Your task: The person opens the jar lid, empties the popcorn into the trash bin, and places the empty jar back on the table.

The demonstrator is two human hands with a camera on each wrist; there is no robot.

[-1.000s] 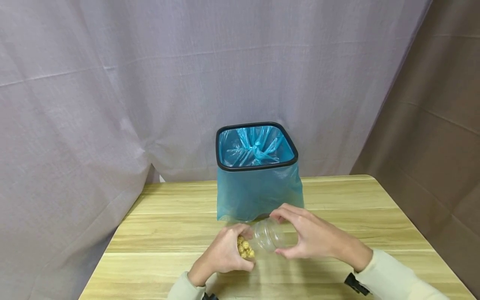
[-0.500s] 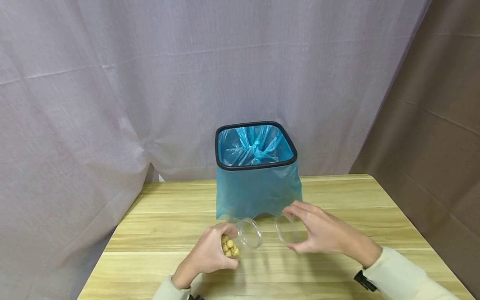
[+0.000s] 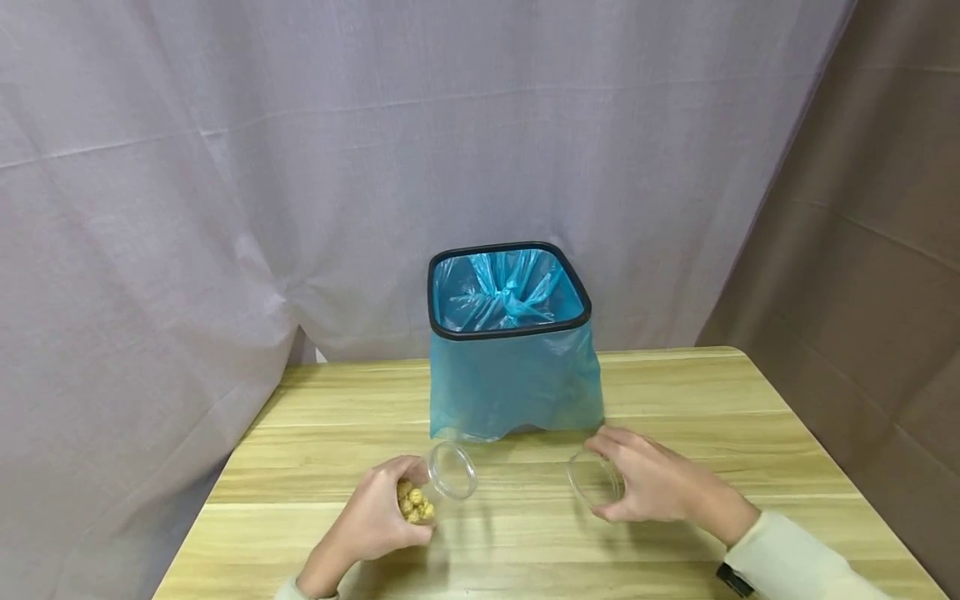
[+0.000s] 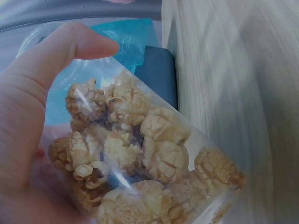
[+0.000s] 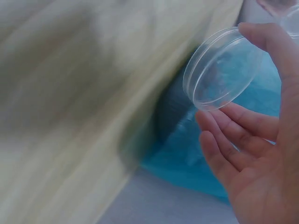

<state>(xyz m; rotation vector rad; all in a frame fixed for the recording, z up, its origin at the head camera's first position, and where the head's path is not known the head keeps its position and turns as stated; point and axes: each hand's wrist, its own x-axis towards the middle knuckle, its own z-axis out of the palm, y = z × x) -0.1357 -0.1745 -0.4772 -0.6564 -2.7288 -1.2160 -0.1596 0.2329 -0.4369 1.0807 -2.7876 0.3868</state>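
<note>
My left hand [image 3: 372,510] grips a clear plastic jar [image 3: 433,485] tipped on its side, its round mouth facing right. Caramel popcorn [image 4: 126,144] fills the lower part; the thumb and fingers curl around the wall. A clear round lid [image 5: 219,70] is pinched at its edge between the thumb and fingers of my right hand [image 3: 651,477]. In the head view, lid and jar are well apart, both held low above the wooden table [image 3: 517,542]. The left palm hides the jar's base.
Behind the hands stands a bin [image 3: 517,383] with a black square rim and a blue bag liner, tied in a knot inside. Grey curtains [image 3: 480,125] hang behind the table, and a brown one [image 3: 870,275] on the right.
The lid has come away from the jar's mouth. My left hand has moved left with the jar, while my right hand has shifted right with the lid.
</note>
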